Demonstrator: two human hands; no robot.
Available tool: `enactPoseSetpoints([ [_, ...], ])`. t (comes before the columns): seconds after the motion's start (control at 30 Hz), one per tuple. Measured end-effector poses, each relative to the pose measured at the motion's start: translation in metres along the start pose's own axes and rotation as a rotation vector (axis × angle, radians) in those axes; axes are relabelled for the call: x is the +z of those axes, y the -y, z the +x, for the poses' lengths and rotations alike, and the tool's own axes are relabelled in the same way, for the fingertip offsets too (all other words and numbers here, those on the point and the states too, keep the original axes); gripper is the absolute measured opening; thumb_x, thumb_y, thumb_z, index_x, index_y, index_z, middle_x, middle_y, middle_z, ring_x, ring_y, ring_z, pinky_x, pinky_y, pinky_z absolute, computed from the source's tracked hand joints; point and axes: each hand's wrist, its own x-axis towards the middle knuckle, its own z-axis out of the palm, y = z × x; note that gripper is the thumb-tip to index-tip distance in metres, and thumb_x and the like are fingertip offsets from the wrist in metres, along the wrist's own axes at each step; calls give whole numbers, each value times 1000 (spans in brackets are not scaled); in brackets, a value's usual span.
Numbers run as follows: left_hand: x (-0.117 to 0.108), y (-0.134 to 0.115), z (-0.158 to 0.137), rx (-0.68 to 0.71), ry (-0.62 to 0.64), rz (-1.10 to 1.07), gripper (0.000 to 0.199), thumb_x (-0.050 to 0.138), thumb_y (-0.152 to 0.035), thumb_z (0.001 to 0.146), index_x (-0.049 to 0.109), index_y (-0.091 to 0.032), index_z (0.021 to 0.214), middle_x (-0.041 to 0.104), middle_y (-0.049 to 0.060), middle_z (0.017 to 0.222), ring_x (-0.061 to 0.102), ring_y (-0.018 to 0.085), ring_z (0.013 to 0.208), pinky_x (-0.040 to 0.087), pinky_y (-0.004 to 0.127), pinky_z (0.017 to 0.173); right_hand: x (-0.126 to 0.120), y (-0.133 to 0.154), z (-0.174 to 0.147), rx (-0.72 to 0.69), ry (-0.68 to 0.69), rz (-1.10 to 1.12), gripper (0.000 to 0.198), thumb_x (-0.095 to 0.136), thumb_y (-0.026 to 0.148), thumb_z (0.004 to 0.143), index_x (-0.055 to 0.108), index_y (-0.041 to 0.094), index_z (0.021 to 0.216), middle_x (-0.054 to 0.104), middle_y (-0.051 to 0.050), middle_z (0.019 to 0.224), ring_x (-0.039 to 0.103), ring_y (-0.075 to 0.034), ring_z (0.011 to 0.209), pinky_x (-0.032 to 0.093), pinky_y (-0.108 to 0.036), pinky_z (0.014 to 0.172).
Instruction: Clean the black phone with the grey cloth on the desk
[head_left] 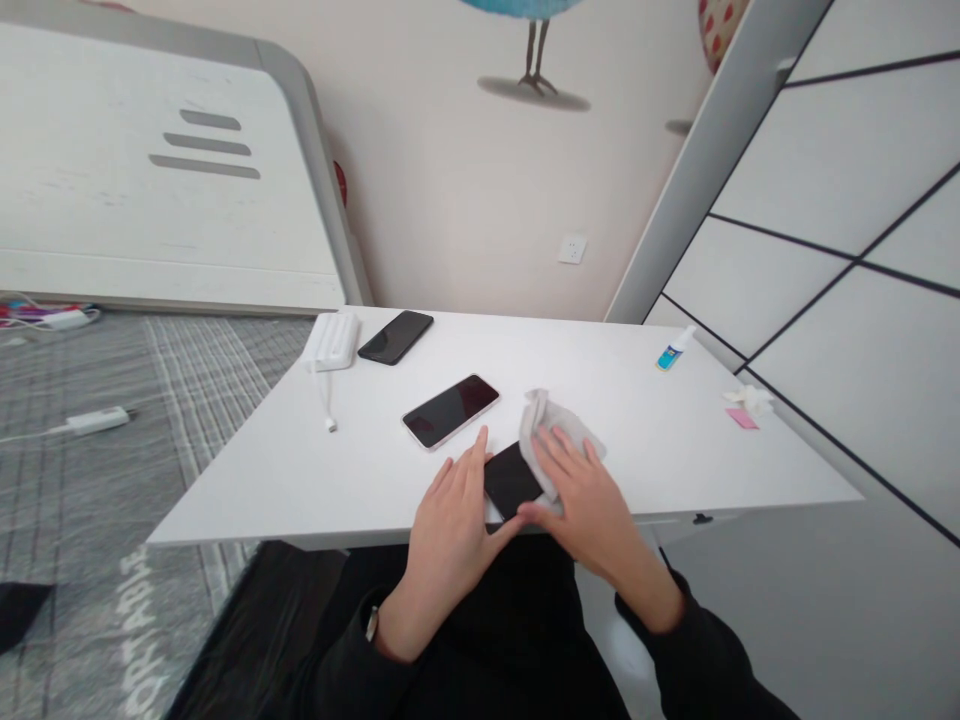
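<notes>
**Dark phone under the cloth, wiping under way**

Dark phone lies flat at the near edge of the white table, pinned between both hands and half covered by the cloth.

Going from largest to smallest: the table carries everything. The left hand rests beside the phone's left edge, fingers stretched flat and thumb reaching towards the phone's near corner; it steadies the phone and grips nothing. The right hand lies palm down, fingers spread, pressing a pale grey cloth onto the phone's right half; the cloth bunches up just beyond its fingertips. Just beyond the left hand lies a pink-edged phone, screen up, and farther off a black phone beside a white power bank with a dangling cable. Well off to the right of the right hand stand a small dropper bottle and some pink and white scraps.

Judging by the pose, the step in hand is wiping the phone's face. The next move likely calls for light, even strokes across the uncovered left half, with the left hand keeping the phone from sliding off the near edge.
</notes>
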Motion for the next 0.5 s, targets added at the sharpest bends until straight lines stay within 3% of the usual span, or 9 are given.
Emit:
enactPoseSetpoints([
  [0.1,1,1,-1,16,-3,34,120,81,-44,83,-3,-17,166,56,21,153,66,33,129,52,50,112,2,6,-3,-186,111,90,95,50,82,90,34,23,163,36,-11,168,33,-32,157,25,-61,128],
  [0.17,2,1,-1,24,-3,44,122,82,-47,83,-3,-16,165,57,22,151,66,34,129,52,50,112,2,2,-2,-132,119,79,84,43,78,96,35,27,163,37,-8,168,34,-30,157,26,-61,128],
  [0.27,3,2,-1,23,-19,32,123,80,-59,82,0,-15,165,65,20,142,68,33,124,52,51,111,1,-4,1,81,31,-8,81,30,71,103,39,16,161,36,-18,167,31,-39,156,27,-73,122],
  [0.3,3,2,-1,26,-24,31,121,78,-60,83,1,-15,166,66,20,141,69,33,123,52,50,111,1,-3,1,91,19,-16,85,32,74,101,39,13,161,35,-20,167,30,-41,157,26,-74,121],
  [0.43,2,2,-1,52,-31,57,112,73,-55,89,3,-14,166,61,22,147,68,33,126,53,49,109,1,5,-2,-149,116,53,97,44,87,88,35,25,163,35,-8,169,31,-32,158,25,-60,129],
  [0.5,2,2,-1,55,-33,66,112,71,-59,89,3,-13,165,61,23,147,67,34,127,53,50,109,0,1,-2,-112,109,34,86,37,82,95,36,29,163,37,-7,168,34,-31,156,25,-63,128],
])
